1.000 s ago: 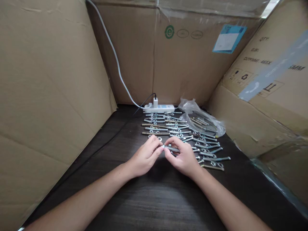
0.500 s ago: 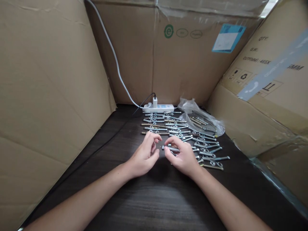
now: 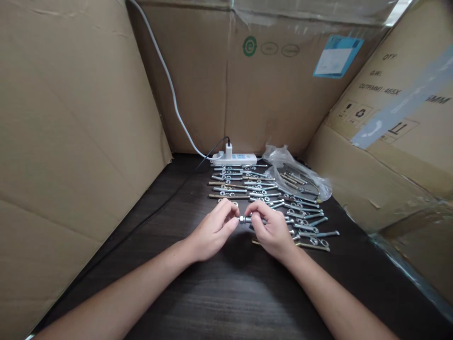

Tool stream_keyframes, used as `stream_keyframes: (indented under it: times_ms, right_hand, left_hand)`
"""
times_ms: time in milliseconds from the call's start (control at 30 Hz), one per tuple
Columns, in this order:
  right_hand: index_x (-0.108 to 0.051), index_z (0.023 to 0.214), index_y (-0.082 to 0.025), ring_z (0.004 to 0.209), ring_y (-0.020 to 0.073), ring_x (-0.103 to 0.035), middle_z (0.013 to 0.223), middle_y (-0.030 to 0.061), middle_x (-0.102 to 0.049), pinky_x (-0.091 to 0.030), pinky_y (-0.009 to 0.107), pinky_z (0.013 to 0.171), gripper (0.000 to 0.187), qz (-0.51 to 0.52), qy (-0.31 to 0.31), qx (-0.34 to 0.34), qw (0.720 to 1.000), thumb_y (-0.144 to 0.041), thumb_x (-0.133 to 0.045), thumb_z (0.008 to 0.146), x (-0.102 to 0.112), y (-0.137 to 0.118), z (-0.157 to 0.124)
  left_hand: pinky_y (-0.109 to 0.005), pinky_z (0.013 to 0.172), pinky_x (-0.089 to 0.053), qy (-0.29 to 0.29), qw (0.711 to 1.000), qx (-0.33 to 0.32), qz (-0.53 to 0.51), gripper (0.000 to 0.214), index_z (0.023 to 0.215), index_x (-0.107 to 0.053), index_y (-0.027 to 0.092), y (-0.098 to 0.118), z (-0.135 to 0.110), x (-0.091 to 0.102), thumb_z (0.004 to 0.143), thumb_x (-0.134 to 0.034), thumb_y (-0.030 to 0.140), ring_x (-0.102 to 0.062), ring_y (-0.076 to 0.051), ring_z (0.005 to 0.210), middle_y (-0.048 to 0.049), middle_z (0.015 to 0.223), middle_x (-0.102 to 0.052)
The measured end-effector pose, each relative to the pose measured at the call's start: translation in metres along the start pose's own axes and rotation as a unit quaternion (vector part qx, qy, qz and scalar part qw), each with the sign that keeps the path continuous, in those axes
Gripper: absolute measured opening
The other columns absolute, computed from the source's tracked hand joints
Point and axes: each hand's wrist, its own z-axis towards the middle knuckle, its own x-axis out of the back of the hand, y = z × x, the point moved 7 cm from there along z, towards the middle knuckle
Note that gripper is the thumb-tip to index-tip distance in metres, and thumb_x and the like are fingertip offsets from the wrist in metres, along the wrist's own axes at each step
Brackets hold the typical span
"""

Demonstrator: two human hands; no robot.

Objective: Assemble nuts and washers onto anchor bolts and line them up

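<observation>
My right hand [image 3: 272, 230] grips a metal anchor bolt [image 3: 248, 219] held level just above the dark table [image 3: 212, 293]. My left hand [image 3: 213, 230] pinches the small nut [image 3: 241, 219] at the bolt's left end with thumb and fingertips. Both hands meet in the middle of the view. Behind and to the right of them lie rows of several similar bolts with washers and nuts [image 3: 244, 186].
A clear plastic bag [image 3: 295, 174] with more bolts lies at the back right. A white power strip [image 3: 235, 158] with a white cable [image 3: 166, 80] sits against the back cardboard box [image 3: 265, 80]. Cardboard walls close in on the left [image 3: 71, 141] and right [image 3: 389, 141].
Half a second ago my left hand was off the bolt with fingers loosely curled. It has now come back to the bolt's end and pinches the nut there.
</observation>
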Motion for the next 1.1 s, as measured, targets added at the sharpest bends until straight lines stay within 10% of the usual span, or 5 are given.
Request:
stream_keyframes:
  times_ms: [600,900,1100]
  right_hand:
    - [-0.054,0.082,-0.019,0.054,0.0098,-0.047,0.066,-0.0031,-0.055,-0.035,0.021,0.055,0.017,0.011,-0.035,-0.023,0.999,-0.013,-0.039,0.084,-0.007,0.004,0.001]
    - [-0.056,0.093,-0.021,0.070,0.0140,-0.056,0.080,-0.0001,-0.062,-0.040,0.025,0.066,0.015,-0.067,-0.149,-0.014,0.987,-0.028,-0.042,0.092,-0.010,-0.006,0.004]
    - [-0.057,0.097,-0.018,0.092,0.0190,-0.056,0.097,0.0066,-0.062,-0.041,0.030,0.081,0.018,-0.198,-0.094,-0.016,0.976,-0.027,-0.043,0.091,0.043,0.040,0.027]
  left_hand:
    - [-0.025,0.064,-0.037,-0.031,0.998,-0.026,0.057,0.008,0.090,-0.048,0.019,-0.002,0.001,-0.005,0.088,-0.045,0.026,-0.041,-0.013,0.070,0.0000,0.081,-0.045]
    - [-0.025,0.066,-0.038,0.017,0.995,-0.026,0.097,0.013,0.096,-0.053,0.019,-0.011,0.006,0.016,0.087,-0.048,0.026,-0.045,-0.013,0.072,-0.0001,0.082,-0.047]
    - [-0.026,0.069,-0.040,0.067,0.985,0.031,0.155,0.017,0.102,-0.052,0.021,-0.031,0.012,0.038,0.086,-0.048,0.025,-0.048,-0.014,0.074,-0.0001,0.086,-0.049]
